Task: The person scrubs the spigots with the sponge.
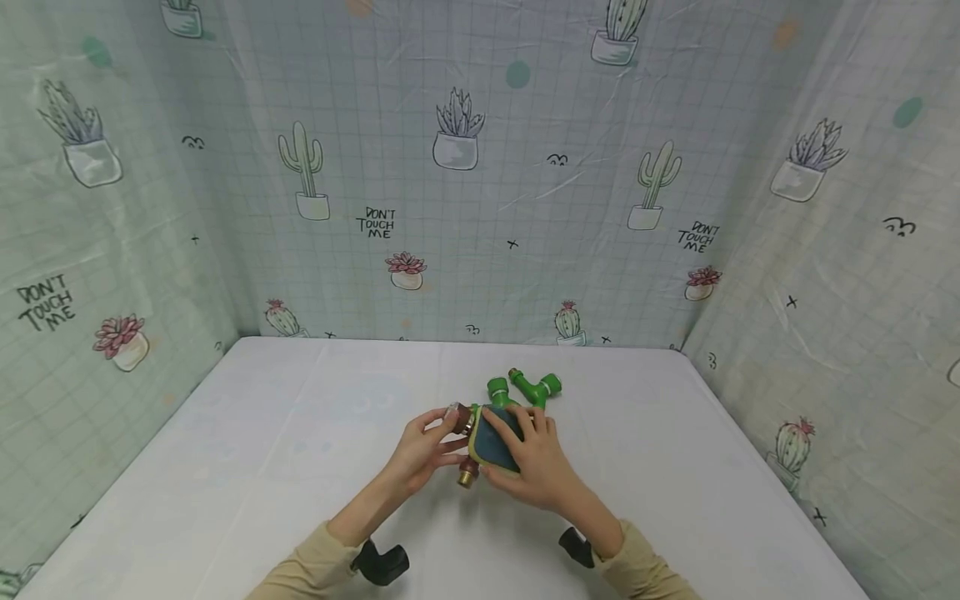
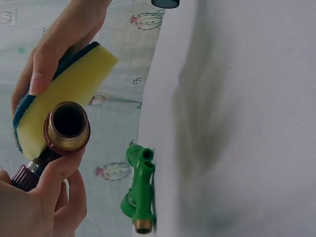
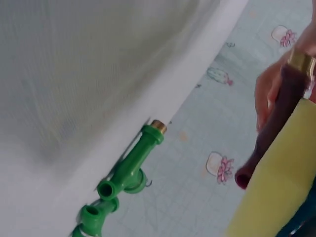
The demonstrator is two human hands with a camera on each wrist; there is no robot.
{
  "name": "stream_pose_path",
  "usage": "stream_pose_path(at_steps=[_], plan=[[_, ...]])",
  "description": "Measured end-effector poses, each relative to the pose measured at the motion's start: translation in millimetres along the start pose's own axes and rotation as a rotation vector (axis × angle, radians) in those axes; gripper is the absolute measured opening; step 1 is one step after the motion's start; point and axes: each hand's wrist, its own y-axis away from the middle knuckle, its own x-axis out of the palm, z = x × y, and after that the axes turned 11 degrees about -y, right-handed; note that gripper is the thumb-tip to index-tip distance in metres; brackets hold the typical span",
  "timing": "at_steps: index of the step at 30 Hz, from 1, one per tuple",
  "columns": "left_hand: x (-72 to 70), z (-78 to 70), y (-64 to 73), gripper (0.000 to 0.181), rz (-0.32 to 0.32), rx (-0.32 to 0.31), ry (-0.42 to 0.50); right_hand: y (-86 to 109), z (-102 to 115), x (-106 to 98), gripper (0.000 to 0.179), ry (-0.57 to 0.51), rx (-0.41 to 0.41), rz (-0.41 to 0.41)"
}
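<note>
1. Maroon tube fitting with a brass-coloured threaded end (image 3: pixel 285 106) is hanging in the air above the white-covered table (image 1: pixel 262 458), nearer me than the green branched fittings (image 1: pixel 534 392).
2. My left hand (image 1: pixel 420 454) is gripping it, thumb and fingers bent round it.
3. My right hand (image 1: pixel 536 458) is holding a yellow foam sponge with a dark blue scouring layer (image 2: pixel 74 84), fingers spread over the blue side; the yellow side is facing the maroon tube fitting, seemingly touching it.
4. I am judging the fitting to be stiff, hard and modestly heavy for its bulk, perhaps slick along its smooth maroon skin.
5. I am favouring a hold round the maroon body, leaving the brass thread bare.
6. I am expecting the sponge to be light and yielding, so a broad hold across its blue back is suiting it better than a tight pinch.
</note>
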Motion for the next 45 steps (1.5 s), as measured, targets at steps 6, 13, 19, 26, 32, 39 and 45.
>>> stream_pose_path(at_steps=[6,13,19,26,32,39,45], plan=[[2.4,-2.3,2.1,0.049,-0.058,-0.011,-0.017,0.4,5,5,0.062,0.051,-0.067,-0.026],[-2.5,-5.4,8.0,0.054,0.047,0.028,-0.113,-4.0,4,1,0.061,0.057,-0.03,-0.097],[-2.6,-10.9,10.2,0.052,0.11,0.06,-0.102,-10.2,-9,-2,0.057,0.05,0.065,-0.137],[-0.1,-7.3,8.7,0.052,0.044,0.02,-0.053,-12.0,-24,-12,0.055,0.06,0.109,-0.164],[1.1,-4.6,6.9,0.05,-0.026,0.002,-0.038,-9.7,-10,-9,0.06,0.0,-0.087,-0.111],[1.9,-3.8,6.2,0.052,-0.018,-0.014,-0.046,-7.0,2,3,0.06,0.05,-0.135,-0.071],[1.5,-3.7,5.1,0.048,-0.021,-0.003,-0.081,-9.2,-7,1,0.058,0.056,-0.145,-0.108]])
